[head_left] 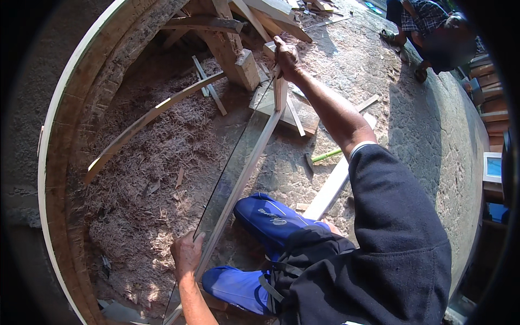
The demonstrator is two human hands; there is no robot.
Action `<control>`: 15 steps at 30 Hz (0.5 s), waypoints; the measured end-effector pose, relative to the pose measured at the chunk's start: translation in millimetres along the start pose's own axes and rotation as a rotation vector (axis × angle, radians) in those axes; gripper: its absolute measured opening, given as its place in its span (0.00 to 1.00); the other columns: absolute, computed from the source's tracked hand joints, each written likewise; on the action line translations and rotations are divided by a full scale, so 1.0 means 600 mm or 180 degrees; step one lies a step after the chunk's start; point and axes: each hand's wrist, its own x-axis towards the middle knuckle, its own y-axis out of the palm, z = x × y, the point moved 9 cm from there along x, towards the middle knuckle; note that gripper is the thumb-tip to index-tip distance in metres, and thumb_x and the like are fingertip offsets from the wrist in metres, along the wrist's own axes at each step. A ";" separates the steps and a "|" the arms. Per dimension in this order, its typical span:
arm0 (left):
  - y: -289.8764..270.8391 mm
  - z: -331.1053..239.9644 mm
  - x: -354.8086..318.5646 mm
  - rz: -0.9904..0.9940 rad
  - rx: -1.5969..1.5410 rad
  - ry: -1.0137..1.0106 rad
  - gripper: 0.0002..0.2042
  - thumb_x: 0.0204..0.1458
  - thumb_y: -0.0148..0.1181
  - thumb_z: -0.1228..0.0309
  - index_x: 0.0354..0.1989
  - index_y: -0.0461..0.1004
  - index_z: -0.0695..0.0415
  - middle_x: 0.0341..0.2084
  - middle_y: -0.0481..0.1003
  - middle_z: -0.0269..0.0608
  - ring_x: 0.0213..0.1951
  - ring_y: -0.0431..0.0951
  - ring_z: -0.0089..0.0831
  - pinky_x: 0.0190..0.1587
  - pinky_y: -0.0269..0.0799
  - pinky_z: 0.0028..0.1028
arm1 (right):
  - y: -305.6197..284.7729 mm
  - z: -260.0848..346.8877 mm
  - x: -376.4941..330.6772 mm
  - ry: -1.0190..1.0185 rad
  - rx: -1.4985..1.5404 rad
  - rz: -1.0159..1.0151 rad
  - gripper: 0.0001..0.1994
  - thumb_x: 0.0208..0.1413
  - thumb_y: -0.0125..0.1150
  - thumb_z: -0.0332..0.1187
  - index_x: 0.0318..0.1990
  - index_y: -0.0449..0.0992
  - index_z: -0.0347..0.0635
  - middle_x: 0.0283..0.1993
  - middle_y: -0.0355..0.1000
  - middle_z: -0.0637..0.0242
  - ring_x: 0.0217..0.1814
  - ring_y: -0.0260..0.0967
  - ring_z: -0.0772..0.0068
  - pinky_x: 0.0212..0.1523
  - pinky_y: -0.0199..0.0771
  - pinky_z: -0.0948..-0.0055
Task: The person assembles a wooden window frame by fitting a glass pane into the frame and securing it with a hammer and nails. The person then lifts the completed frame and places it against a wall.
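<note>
A long glass pane [238, 168] with a dark edge slants across the middle, alongside a pale wooden frame strip [249, 172]. My left hand [187, 254] is closed on the near part of the pane, its thumb over the edge and its fingers partly hidden. At the far end, my right hand [287, 58] wraps over the upright end piece of the wooden frame [280, 95]. Whether it also touches the glass I cannot tell. The strip passes close by my knees in blue trousers [260, 216].
A hammer with a green handle [326, 155] lies right of the frame, near a pale plank [331, 189]. A wooden block [303, 119] sits under the far end. Wood shavings [162, 130] cover the ground inside a curved wooden rim [59, 179]. Another person [428, 32] crouches far right.
</note>
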 end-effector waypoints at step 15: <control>-0.014 -0.015 0.011 -0.0208 -0.0191 0.0186 0.12 0.58 0.61 0.58 0.34 0.82 0.54 0.24 0.78 0.52 0.29 0.79 0.55 0.30 0.71 0.44 | -0.001 0.034 0.014 -0.0088 -0.1045 0.0180 0.28 0.69 0.45 0.55 0.26 0.76 0.43 0.28 0.73 0.61 0.27 0.73 0.62 0.28 0.78 0.57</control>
